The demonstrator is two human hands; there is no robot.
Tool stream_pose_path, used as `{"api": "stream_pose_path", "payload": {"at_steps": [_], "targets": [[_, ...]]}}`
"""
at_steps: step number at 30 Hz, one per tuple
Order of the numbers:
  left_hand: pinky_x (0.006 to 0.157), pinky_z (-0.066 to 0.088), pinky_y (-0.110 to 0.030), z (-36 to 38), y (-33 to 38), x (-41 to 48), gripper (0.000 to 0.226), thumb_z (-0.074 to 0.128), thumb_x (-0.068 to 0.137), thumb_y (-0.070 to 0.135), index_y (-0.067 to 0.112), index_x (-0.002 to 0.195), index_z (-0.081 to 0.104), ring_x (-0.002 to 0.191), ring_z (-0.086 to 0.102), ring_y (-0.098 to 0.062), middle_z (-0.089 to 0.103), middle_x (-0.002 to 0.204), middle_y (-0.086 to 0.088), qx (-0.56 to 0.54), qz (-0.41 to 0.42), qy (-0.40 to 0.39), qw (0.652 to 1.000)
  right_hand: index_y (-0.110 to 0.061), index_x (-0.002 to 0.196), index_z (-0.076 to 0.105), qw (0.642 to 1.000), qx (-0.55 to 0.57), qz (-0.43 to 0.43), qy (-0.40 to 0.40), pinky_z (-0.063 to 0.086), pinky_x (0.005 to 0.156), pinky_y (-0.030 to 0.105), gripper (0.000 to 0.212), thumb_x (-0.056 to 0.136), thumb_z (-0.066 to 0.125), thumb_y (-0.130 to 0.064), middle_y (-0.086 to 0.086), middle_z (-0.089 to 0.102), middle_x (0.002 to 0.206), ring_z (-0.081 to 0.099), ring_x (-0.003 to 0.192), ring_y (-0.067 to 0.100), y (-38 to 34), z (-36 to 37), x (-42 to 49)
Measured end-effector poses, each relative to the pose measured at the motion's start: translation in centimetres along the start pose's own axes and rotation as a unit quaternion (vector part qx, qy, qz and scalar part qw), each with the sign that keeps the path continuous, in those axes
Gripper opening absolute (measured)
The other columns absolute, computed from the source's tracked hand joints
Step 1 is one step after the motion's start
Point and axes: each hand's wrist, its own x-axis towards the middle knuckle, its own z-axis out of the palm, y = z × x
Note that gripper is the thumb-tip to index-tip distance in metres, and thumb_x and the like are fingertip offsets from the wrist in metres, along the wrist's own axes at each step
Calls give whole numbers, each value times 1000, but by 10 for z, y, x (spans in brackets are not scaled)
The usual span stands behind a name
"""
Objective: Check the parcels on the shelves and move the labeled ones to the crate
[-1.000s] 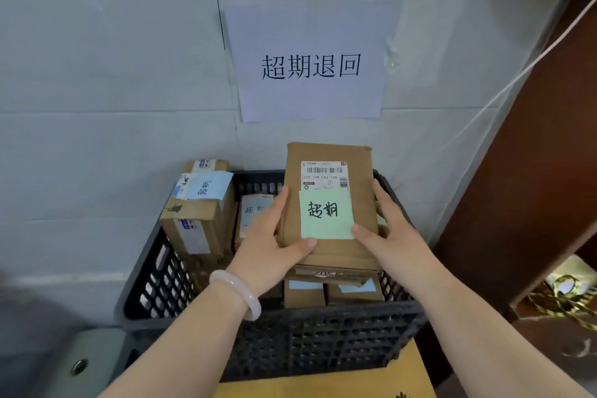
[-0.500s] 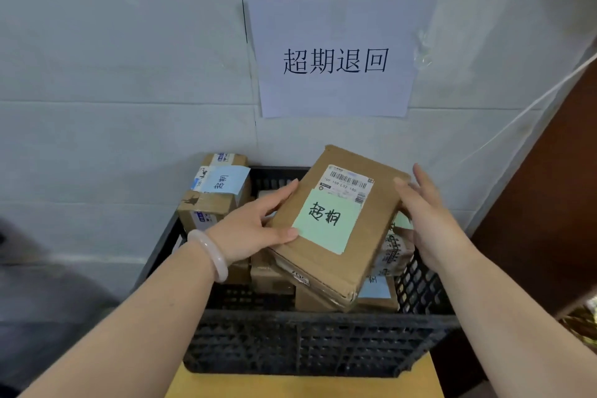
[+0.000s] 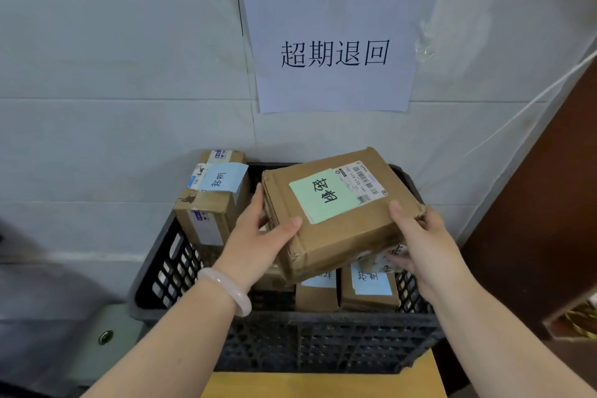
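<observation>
A tilted, green-labelled parcel (image 3: 339, 236) hung just over the black crate (image 3: 323, 329), fingers of the left hand (image 3: 255, 236) and right hand (image 3: 423, 245) gripping opposite edges. The stiff cardboard looked light, and its dented corners seemed best avoided.

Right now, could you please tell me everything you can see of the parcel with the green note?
The parcel is a flat brown cardboard box, creased and worn at its near corner, held tilted over the black crate and the other parcels in it. On top sit a green note with black handwritten characters and a white shipping label with barcodes. The left hand grips its left corner, the right hand its right edge, thumbs on top.
</observation>
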Motion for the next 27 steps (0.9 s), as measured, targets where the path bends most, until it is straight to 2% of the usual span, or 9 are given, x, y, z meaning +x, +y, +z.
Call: {"api": "stream_pose_path", "payload": {"at_steps": [2,6,10,13,15,18,21,23,27], "targets": [[105,46,-46,-9,2,2,96,78,72,50,53,149,22,125,54,-10,52,140,17,10,-15,-4,1000,-33,141,38,991,-127,-35,-17,48,94,40,69,82,61,-61,-8,51,124,54,106,15,-6,-4,-12],[104,46,-44,-27,9,4,78,68,89,30,46,152,23,117,59,-10,57,135,17,29,-41,-37,998,-44,130,37,958,-259,-79,-96,38,67,19,53,83,50,-64,-23,51,104,49,87,-4,-19,-13,-28],[90,54,-36,-32,11,6,61,61,93,24,49,142,34,104,66,-9,64,121,16,62,-69,-73,993,-45,116,36,945,-296,-74,-117,49,74,26,52,73,47,-71,-28,51,102,56,92,-1,-16,-15,-32],[97,52,-46,-32,1,10,44,61,94,22,59,114,48,107,66,-17,68,117,9,65,-120,-102,985,-35,122,43,937,-326,-63,-106,55,73,31,55,80,46,-70,-21,55,104,59,91,4,-6,-17,-25],[101,49,-46,-29,-9,14,46,61,93,20,61,108,48,112,64,-17,67,119,10,71,-130,-113,983,-33,133,42,936,-332,-45,-110,57,77,35,54,88,50,-61,-20,55,107,59,93,4,2,-18,-19],[105,45,-41,-21,-22,18,56,60,93,19,53,132,40,116,58,-13,62,120,18,98,-141,-119,978,-39,148,25,929,-340,-10,-145,54,90,41,69,89,59,-50,-16,54,123,57,105,8,14,-19,-13],[110,39,-42,-17,-31,22,92,71,74,45,42,152,22,126,49,-16,46,141,10,161,-149,-119,968,-45,152,8,919,-365,-1,-149,48,100,45,88,85,65,-49,-9,44,146,52,117,13,23,-19,-9],[112,37,-42,-18,-38,26,104,73,66,54,42,153,19,130,44,-18,36,148,7,196,-152,-122,961,-44,152,10,910,-384,-9,-153,45,103,43,89,85,67,-47,-9,45,146,51,117,11,24,-19,-6],[111,40,-39,-18,-48,29,102,76,68,52,32,154,24,127,50,-16,45,146,4,246,-166,-139,945,-39,153,12,883,-435,2,-173,44,96,28,91,84,70,-43,-8,47,144,50,121,10,30,-13,2]]}}
